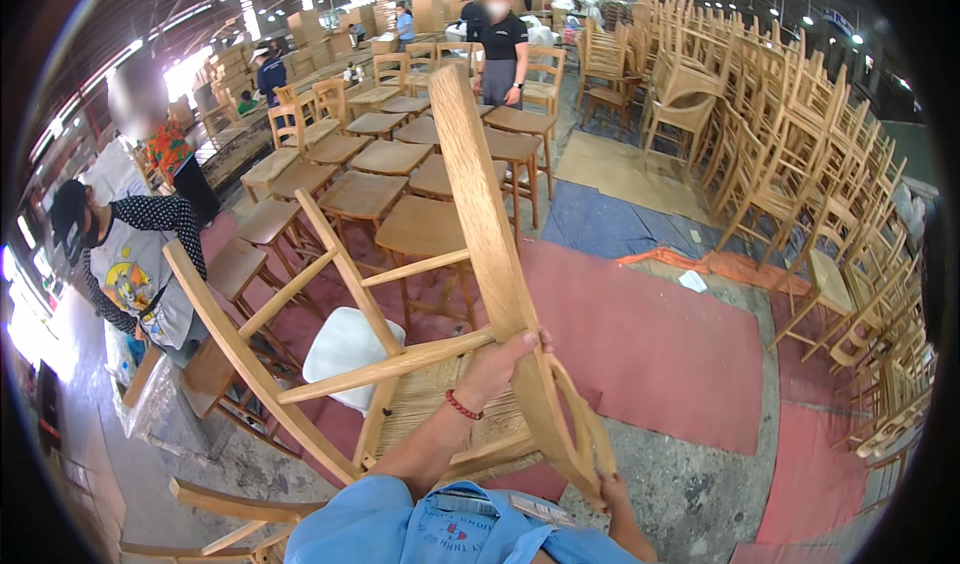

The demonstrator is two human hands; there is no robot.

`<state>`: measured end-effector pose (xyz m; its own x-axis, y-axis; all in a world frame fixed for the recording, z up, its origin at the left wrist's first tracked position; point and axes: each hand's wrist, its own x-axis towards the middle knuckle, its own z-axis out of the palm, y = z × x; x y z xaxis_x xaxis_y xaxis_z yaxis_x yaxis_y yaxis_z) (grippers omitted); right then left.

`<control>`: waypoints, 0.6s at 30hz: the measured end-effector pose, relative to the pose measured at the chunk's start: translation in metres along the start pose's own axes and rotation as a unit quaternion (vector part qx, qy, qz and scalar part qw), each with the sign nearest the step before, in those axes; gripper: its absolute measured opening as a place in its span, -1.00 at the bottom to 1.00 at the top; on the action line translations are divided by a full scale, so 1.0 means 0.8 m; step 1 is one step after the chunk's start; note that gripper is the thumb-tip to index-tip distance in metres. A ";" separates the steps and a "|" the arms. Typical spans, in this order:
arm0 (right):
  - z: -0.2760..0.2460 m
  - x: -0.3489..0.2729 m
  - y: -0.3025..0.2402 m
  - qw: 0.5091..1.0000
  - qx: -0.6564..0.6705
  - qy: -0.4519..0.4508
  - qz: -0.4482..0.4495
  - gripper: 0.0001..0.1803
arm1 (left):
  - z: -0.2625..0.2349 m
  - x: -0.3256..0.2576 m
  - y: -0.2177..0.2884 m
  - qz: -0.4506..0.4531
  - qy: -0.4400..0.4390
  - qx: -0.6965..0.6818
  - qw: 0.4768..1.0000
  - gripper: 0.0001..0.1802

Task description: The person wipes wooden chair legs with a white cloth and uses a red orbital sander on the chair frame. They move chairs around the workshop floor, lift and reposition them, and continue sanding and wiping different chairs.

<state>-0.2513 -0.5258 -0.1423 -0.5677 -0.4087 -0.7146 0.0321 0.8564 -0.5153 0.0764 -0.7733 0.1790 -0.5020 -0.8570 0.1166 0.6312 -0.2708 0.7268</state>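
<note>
Stacked chairs (770, 179) crowd the hall's right side, with brown stools (365, 194) ahead near red sheeting (650, 354). Directly before the person, a wooden chair (468, 169) hangs tipped, legs outward; the left grip (500, 366) is wrapped around its frame beside a rail, the right grip (613, 494) clasping its curved back.
</note>
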 end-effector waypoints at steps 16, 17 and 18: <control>-0.315 -0.112 0.039 0.896 0.442 0.022 -0.032 -0.34 | 0.258 0.184 -0.162 -0.070 -0.309 -0.023 0.948 -0.43; -0.316 -0.114 0.024 0.899 0.436 0.030 -0.032 -0.35 | 0.261 0.205 -0.169 -0.077 -0.324 -0.022 0.943 -0.41; -0.316 -0.116 0.011 0.900 0.432 0.041 -0.032 -0.35 | 0.262 0.227 -0.177 -0.081 -0.343 -0.025 0.936 -0.40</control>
<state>-0.4063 -0.4007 0.0394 -0.6484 -0.3938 -0.6515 0.6052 0.2526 -0.7549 -0.2283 -0.7985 0.2391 -0.8437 -0.3249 0.4273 0.5325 -0.4065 0.7424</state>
